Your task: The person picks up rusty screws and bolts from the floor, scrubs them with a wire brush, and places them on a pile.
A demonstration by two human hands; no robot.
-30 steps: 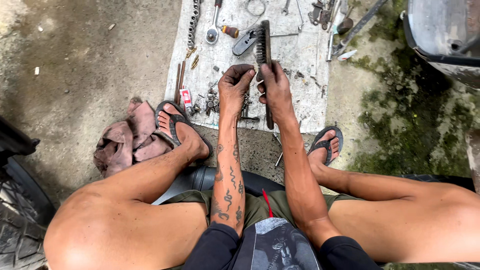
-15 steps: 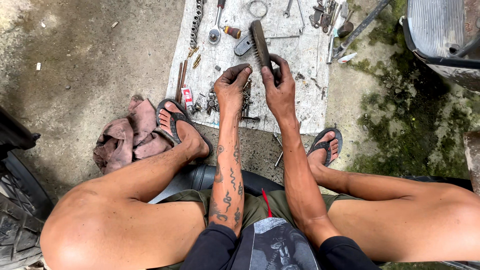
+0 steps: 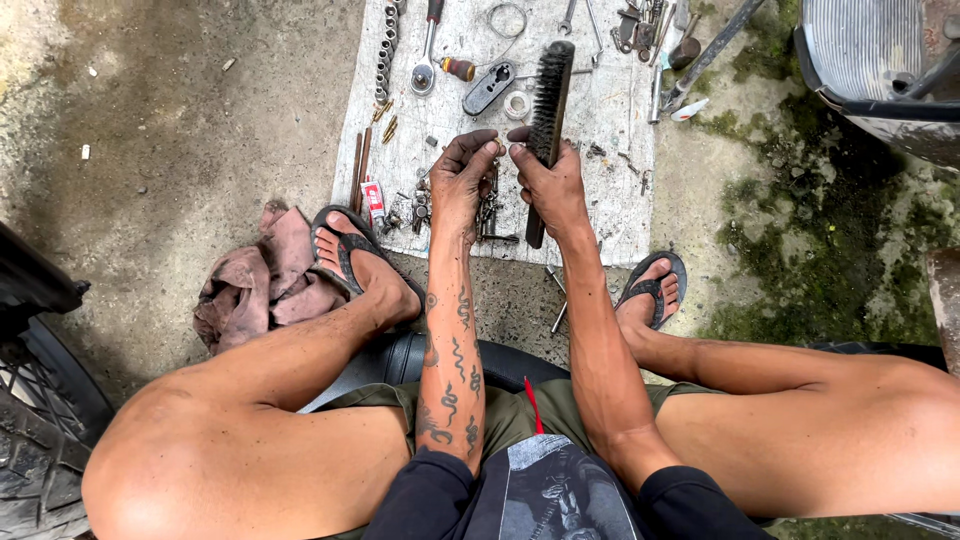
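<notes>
Brush: a long wire brush (image 3: 549, 95) is held just above the middle of the frame, with its dark bristle block at the upper end and its handle running down behind the right hand.
Long axis: the brush is set almost upright in the frame, tilted slightly so the top leans right.
Right hand: the right hand (image 3: 553, 185) is wrapped around the brush handle, fingers curled tight on it; the thumb and forefinger tip are brought toward the left hand.
Left hand: the left hand (image 3: 462, 178) is raised just beside the right, fingertips pressed together as if pinching something small; what is pinched cannot be told.
Relation: the bristles are placed above and to the right of the left fingertips, close by; the two hands are nearly touching, and the right hand is the nearer to the brush.
Surface: a pale cloth mat (image 3: 610, 190) is spread on the concrete ground in the upper middle of the frame, under both hands.
On the mat: a row of sockets (image 3: 385, 50) and a ratchet wrench (image 3: 428, 48) are laid at the upper edge, with small metal parts scattered below the hands.
Room: a crumpled reddish rag (image 3: 262, 275) is seen at left, a tyre (image 3: 40, 440) at lower left, and mossy ground at right.
</notes>
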